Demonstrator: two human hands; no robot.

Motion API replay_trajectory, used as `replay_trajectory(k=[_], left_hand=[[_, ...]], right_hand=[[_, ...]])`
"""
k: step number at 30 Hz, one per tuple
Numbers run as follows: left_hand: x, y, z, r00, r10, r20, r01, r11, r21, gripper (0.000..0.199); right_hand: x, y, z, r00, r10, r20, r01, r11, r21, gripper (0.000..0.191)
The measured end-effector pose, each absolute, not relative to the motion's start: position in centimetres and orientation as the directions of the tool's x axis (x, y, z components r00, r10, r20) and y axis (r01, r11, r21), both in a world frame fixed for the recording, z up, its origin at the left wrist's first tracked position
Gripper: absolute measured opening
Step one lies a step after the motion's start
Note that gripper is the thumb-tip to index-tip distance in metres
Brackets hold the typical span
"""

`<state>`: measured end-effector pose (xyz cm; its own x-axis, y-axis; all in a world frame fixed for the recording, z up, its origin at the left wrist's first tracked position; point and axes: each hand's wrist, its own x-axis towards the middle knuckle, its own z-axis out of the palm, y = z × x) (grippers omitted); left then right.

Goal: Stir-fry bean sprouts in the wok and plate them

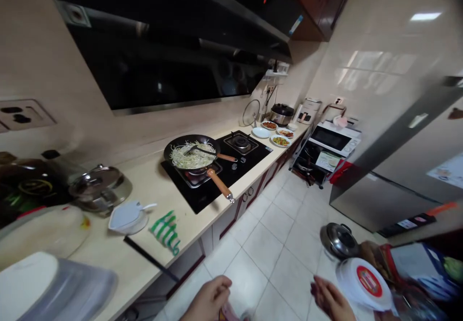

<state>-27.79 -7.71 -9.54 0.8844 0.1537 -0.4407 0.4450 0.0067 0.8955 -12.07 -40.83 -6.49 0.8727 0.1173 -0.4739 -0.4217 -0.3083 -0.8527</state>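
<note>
My left hand (210, 298) is at the bottom middle, over the floor beyond the counter's edge. Its fingers are loosely bent, and I see nothing in them. My right hand (332, 300) is further right, close to a round white tub with a red label (369, 280), fingers part-bent and empty. Neither hand touches the counter. On the left burner sits a black wok (173, 143) of pale shredded vegetable (181, 157), its wooden handle (220, 185) pointing towards me. A spatula (226, 158) with a wooden handle rests in the wok.
A green-and-white striped cloth (165, 231), a white container (128, 217) and a lidded pot (101, 186) are on the counter (195, 222). Plates of food (280, 141) stand beyond the stove. A microwave (333, 137), fridge (383, 176) and steel pot (339, 240) are to the right.
</note>
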Motion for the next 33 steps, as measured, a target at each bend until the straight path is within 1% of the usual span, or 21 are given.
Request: replay_trajectory(k=[1,2,5,7,10,11,13,15,16,17,19,20,22,24,25,26,27,29,30,31,33], left_hand=[[-26.6,-7.3,-9.2,0.871,0.229,-0.435,0.432,0.066,0.899,0.045],[-25.4,-7.0,-8.8,0.842,0.302,-0.446,0.43,0.123,0.895,0.051],[-22.0,-5.7,-7.9,0.715,0.451,-0.534,0.439,0.305,0.845,0.065],[-19.6,-4.5,-7.2,0.657,0.484,-0.577,0.427,0.392,0.815,0.072],[-15.8,-1.9,-5.6,0.654,0.498,-0.57,0.374,0.443,0.815,0.076],[-14.5,-1.0,-4.9,0.654,0.509,-0.559,0.344,0.459,0.819,0.076],[-12.1,0.5,-3.5,0.645,0.538,-0.543,0.25,0.523,0.815,0.074],[-9.8,1.3,-2.6,0.642,0.545,-0.539,0.107,0.633,0.767,0.069],[-8.7,1.4,-2.4,0.646,0.542,-0.538,0.027,0.688,0.725,0.065],[-7.8,1.4,-2.4,0.643,0.547,-0.535,-0.054,0.73,0.681,0.061],[-6.0,1.0,-2.7,0.612,0.576,-0.541,-0.169,0.764,0.622,0.054],[-5.2,0.7,-2.9,0.582,0.602,-0.547,-0.198,0.757,0.623,0.051],[-3.9,0.2,-3.3,0.506,0.66,-0.556,-0.215,0.72,0.659,0.049],[-2.9,-0.3,-3.4,0.444,0.698,-0.562,-0.205,0.69,0.695,0.049],[-2.6,-0.5,-3.3,0.415,0.714,-0.564,-0.205,0.677,0.707,0.049],[-2.4,-0.6,-3.2,0.39,0.723,-0.57,-0.2,0.671,0.714,0.049],[-2.2,-0.8,-3.0,0.373,0.728,-0.576,-0.19,0.667,0.72,0.049],[-2.0,-0.9,-2.8,0.345,0.74,-0.577,-0.167,0.653,0.738,0.049],[-1.9,-0.9,-2.7,0.337,0.748,-0.571,-0.158,0.643,0.749,0.049],[-1.9,-0.9,-2.7,0.334,0.755,-0.564,-0.151,0.634,0.759,0.049],[-1.8,-0.9,-2.8,0.328,0.767,-0.552,-0.146,0.618,0.772,0.049]], right_hand=[[-8.7,-39.6,-5.7,0.89,0.08,-0.448,-0.418,-0.249,-0.874,0.056],[-5.6,-38.0,-5.1,0.909,0.061,-0.413,-0.391,-0.223,-0.893,0.057],[1.3,-31.4,-4.6,0.927,0.186,-0.326,-0.284,-0.22,-0.933,0.053],[3.9,-26.6,-5.7,0.915,0.296,-0.275,-0.215,-0.219,-0.952,0.05],[7.5,-20.4,-7.6,0.882,0.435,-0.179,-0.085,-0.225,-0.971,0.048],[9.2,-18.5,-7.9,0.872,0.475,-0.12,-0.007,-0.232,-0.973,0.048],[13.3,-14.8,-7.4,0.827,0.56,0.042,0.214,-0.245,-0.946,0.047],[18.2,-10.9,-5.6,0.702,0.682,0.205,0.475,-0.234,-0.848,0.046],[20.4,-8.8,-4.4,0.595,0.758,0.265,0.602,-0.203,-0.772,0.047],[22.4,-6.6,-3.2,0.46,0.835,0.301,0.718,-0.15,-0.68,0.049],[25.2,-2.2,-1.0,0.123,0.946,0.301,0.887,0.031,-0.46,0.055],[25.9,-0.1,-0.3,-0.055,0.961,0.27,0.927,0.15,-0.343,0.057],[26.0,3.8,0.5,-0.361,0.917,0.167,0.913,0.384,-0.135,0.052],[25.2,6.6,0.8,-0.538,0.838,0.09,0.842,0.54,0.003,0.037],[24.9,7.5,1.3,-0.575,0.814,0.081,0.818,0.575,0.032,0.03],[24.7,8.2,2.0,-0.587,0.804,0.099,0.809,0.587,0.029,0.026],[24.9,8.6,3.2,-0.573,0.807,0.142,0.815,0.58,-0.01,0.025],[26.1,8.4,7.2,-0.503,0.831,0.237,0.82,0.546,-0.174,0.027],[27.0,8.0,9.8,-0.452,0.852,0.264,0.807,0.517,-0.285,0.028],[27.9,7.3,12.6,-0.444,0.862,0.243,0.781,0.505,-0.366,0.03],[29.3,5.3,17.9,-0.485,0.868,0.106,0.758,0.478,-0.444,0.033]])
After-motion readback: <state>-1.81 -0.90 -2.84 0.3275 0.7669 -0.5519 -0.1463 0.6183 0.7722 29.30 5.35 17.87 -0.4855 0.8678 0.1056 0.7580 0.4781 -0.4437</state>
